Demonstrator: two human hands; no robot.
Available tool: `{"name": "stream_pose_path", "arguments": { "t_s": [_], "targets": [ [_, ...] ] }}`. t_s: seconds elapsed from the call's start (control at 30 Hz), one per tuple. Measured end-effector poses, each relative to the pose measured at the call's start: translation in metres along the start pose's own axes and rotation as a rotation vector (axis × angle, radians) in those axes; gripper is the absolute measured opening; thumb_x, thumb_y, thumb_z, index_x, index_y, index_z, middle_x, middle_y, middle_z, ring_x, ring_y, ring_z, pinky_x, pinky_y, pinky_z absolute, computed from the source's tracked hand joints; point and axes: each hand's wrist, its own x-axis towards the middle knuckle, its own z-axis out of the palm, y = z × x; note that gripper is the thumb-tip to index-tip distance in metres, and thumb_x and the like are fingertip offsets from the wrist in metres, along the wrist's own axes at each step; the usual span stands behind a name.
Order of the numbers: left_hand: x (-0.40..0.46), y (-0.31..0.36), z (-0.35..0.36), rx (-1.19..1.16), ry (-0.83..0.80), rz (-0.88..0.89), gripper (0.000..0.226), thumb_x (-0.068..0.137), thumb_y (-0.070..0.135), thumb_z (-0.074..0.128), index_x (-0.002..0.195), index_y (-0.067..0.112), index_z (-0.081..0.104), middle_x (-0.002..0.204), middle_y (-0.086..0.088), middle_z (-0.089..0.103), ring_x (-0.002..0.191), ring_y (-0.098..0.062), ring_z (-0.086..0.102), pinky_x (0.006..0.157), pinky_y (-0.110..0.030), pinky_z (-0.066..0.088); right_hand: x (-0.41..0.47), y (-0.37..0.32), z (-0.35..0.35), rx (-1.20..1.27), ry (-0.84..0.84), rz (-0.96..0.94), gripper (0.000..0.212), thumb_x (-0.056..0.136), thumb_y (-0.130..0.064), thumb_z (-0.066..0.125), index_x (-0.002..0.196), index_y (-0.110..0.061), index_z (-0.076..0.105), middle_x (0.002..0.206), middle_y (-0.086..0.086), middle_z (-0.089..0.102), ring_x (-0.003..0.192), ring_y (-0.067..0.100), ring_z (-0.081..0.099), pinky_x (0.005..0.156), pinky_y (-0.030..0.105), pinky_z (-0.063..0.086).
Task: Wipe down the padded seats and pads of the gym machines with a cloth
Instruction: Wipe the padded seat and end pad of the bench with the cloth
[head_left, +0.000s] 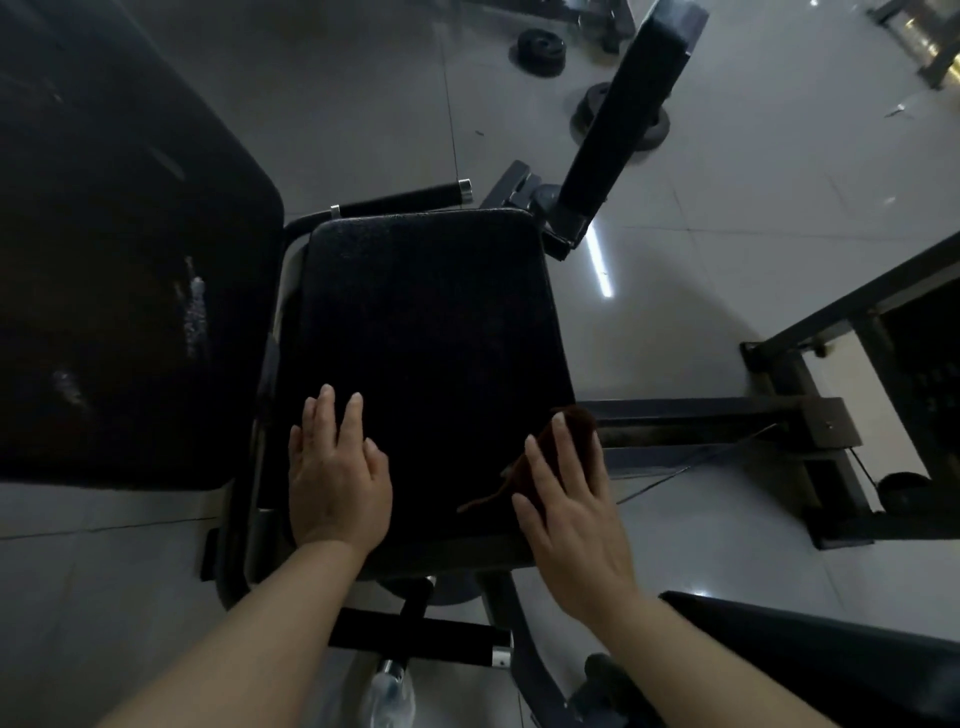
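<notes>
At the seat's (426, 332) right edge, right hand (571, 519) presses cloth (574, 431).

Matt grainy vinyl seat (426, 338), fuzzy brown cloth (566, 436) (glossy tile floor (701, 260)).

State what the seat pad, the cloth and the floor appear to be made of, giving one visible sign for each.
Seat pad: probably vinyl or leatherette over foam; black, faintly grained, rounded edges.
Cloth: soft woven or terry fabric, dark brown; it bunches, with a loose thread trailing.
Floor: glossy grey tiles; grout lines and a reflected light strip.
</notes>
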Motion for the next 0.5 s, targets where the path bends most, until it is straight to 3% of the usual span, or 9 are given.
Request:
{"name": "stream_pose_path", "arguments": {
  "t_s": [0.07,0.17,0.33,0.5],
  "targets": [
    [0.001,0.0,0.001,-0.008,0.013,0.012,0.05,0.096,0.017,0.04,0.146,0.013,0.035,0.157,-0.01,0.018,0.146,-0.022,0.008,0.119,-0.04,0.009,0.027,0.007,-0.012,0.094,0.013,0.043,0.066,0.093,-0.061,0.013,0.151,-0.033,-0.001,0.153,-0.015,-0.032,0.145,0.022,-0.02,0.117,0.038,0.015],
    [0.001,0.0,0.002,-0.027,0.028,0.011,0.05,0.095,0.015,0.041,0.145,0.011,0.036,0.156,-0.012,0.02,0.146,-0.024,0.01,0.119,-0.041,0.01,0.096,0.009,-0.026,0.228,0.079,0.06,0.061,0.1,-0.044,0.034,0.153,-0.029,0.009,0.158,-0.009,-0.019,0.147,0.025,0.002,0.112,0.041,0.028],
    [0.0,0.0,0.003,-0.048,0.031,0.014,0.05,0.096,0.017,0.04,0.145,0.013,0.035,0.157,-0.009,0.019,0.146,-0.022,0.009,0.119,-0.041,0.012,0.149,0.013,-0.034,0.571,0.138,0.134,0.06,0.1,-0.031,0.044,0.153,-0.025,0.016,0.158,0.006,0.014,0.143,0.025,0.021,0.114,0.035,0.021],
    [-0.001,-0.001,0.003,-0.035,0.037,0.025,0.05,0.096,0.02,0.037,0.146,0.015,0.033,0.158,-0.008,0.017,0.147,-0.021,0.007,0.12,-0.041,0.012,0.062,0.004,-0.013,0.292,0.182,0.175,0.056,0.101,-0.03,0.038,0.152,-0.027,0.015,0.161,0.003,0.0,0.144,0.028,0.018,0.108,0.038,0.034]
  ]
}}
